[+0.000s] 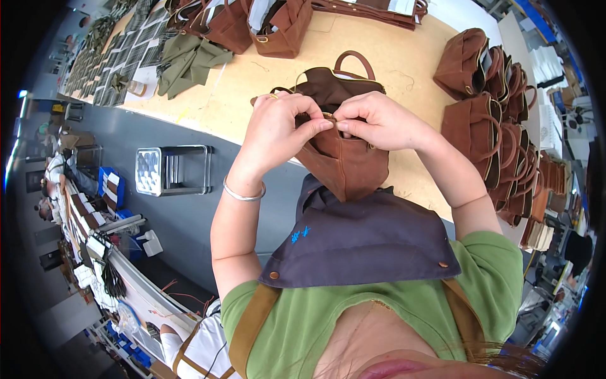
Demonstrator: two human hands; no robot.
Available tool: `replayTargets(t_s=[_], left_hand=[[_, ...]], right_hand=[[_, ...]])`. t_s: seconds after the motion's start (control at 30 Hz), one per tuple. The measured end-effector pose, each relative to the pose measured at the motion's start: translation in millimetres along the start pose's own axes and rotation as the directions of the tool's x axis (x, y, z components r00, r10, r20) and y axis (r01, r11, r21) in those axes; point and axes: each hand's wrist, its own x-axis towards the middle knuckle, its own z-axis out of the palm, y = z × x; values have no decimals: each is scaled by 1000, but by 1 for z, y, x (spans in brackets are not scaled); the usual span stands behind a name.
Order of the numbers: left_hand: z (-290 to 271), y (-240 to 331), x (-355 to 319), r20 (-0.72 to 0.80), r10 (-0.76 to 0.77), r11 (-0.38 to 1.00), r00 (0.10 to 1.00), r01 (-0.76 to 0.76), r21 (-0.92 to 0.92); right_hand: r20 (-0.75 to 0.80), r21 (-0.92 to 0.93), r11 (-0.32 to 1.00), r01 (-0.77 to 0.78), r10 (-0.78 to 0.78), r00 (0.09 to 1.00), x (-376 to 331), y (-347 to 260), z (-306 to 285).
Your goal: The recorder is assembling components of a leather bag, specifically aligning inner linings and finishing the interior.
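A brown handbag [351, 165] stands at the near edge of the table, tilted toward me, its dark lining [319, 88] showing and one handle [355, 58] standing up at the far side. Across its mouth runs a gold zipper [327, 115]. My left hand [282, 124] is closed, thumb and fingertips pinching the zipper edge. Right beside it, my right hand [377, 121] pinches the same edge, the two thumbs almost meeting. Fingertips hide the exact bit of zipper between them.
Finished-looking brown bags [470, 129] stand in rows along the right side, with more bags [278, 28] at the back. Olive fabric [189, 63] and plaid pieces lie at the far left. A metal stool [173, 170] stands on the floor; a co-worker's white sleeve [205, 347] is lower left.
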Motion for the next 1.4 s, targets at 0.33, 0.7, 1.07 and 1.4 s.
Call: replayTargets(t_s=[0.33,0.7,1.07,1.4], left_hand=[[5,4,-2,-57,-43,998,997,40,-42],[8,5,-9,-73,-3,999,997,7,49],[13,12,-15,-101,40,998,994,-35,45],[9,13,-10,-34,33,999,999,-32,25]], right_hand=[[-51,-95,989,111,-116,992,-2,-4,3],[-105,61,996,-70,76,992,-8,-6,13],[-128,55,992,-111,118,985,-9,-4,16],[-154,195,980,-50,81,985,-6,3,19]])
